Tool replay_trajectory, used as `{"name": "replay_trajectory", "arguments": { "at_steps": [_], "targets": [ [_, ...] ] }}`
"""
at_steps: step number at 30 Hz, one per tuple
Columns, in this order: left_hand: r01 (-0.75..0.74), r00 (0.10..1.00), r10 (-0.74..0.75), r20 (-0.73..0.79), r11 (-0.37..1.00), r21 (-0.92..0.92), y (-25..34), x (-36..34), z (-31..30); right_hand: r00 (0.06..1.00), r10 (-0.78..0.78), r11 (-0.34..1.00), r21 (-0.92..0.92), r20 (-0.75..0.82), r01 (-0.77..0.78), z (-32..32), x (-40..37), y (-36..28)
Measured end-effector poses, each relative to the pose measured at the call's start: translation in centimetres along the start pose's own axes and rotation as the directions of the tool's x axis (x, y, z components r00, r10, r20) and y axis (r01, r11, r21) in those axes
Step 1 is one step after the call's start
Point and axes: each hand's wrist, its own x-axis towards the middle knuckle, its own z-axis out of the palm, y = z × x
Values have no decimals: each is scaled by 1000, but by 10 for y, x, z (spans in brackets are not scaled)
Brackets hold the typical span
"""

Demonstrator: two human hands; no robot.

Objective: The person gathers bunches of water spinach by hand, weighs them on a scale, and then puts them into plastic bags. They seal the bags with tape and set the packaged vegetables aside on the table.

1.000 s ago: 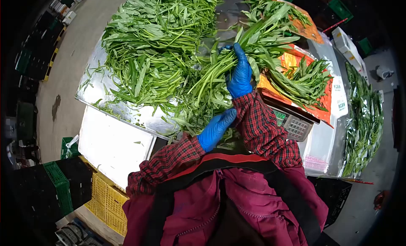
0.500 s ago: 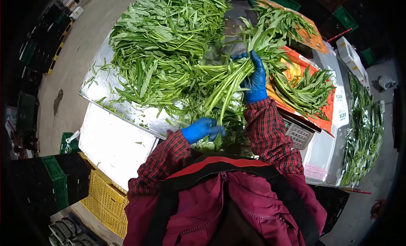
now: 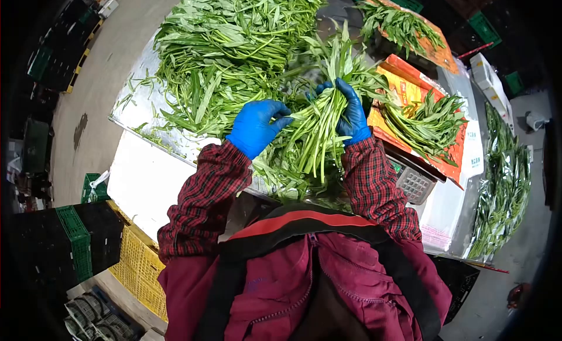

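Observation:
My right hand [image 3: 351, 115], in a blue glove, is wrapped round a bunch of leafy green stems [image 3: 319, 130]; the leaves point away from me and the pale stems hang toward my body. My left hand [image 3: 257, 125], also gloved in blue, is at the bunch's left side, with thumb and fingertips pinched at a stem. A big heap of the same greens [image 3: 234, 48] lies beyond my left hand on a metal tray [image 3: 137, 98].
Right of my hands, greens lie on an orange and yellow bag [image 3: 398, 86] above a scale with a keypad [image 3: 415, 186]. Bagged greens [image 3: 500, 183] are at the far right. A white box [image 3: 146, 180] stands front left, above yellow crates [image 3: 137, 270].
My left hand has moved up and left from the lower stem ends to the bunch's left side. The held bunch has turned, its stems now hanging more toward me.

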Motion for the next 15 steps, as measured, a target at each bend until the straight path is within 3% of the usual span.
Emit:
{"name": "replay_trajectory", "arguments": {
  "at_steps": [1, 3, 5, 8, 13, 15],
  "targets": [
    [1, 1000, -1, 1, 1000, 0, -3, 2, 0, 999, 46, 998, -33, 5, -45, 3, -4, -2],
    [-157, 954, 85, -286, 958, -238, -10, 5, -3, 996, 40, 981, -185, -82, -55, 0, -9, -9],
    [-128, 953, 27, -303, 939, -318, -15, 6, -5, 995, 34, 970, -237, -95, -55, 3, -14, -12],
    [23, 973, -134, -189, 867, -498, -15, 2, -5, 989, -11, 984, -176, -151, -16, 1, -9, -12],
    [-88, 939, -123, -322, 817, -570, -35, -7, 8, 987, -54, 994, -97, -150, 39, -7, -3, -14],
    [-199, 885, -284, -368, 484, -852, -38, -10, 7, 997, -10, 1000, -6, -80, 10, -9, 0, -17]
  ]
}}
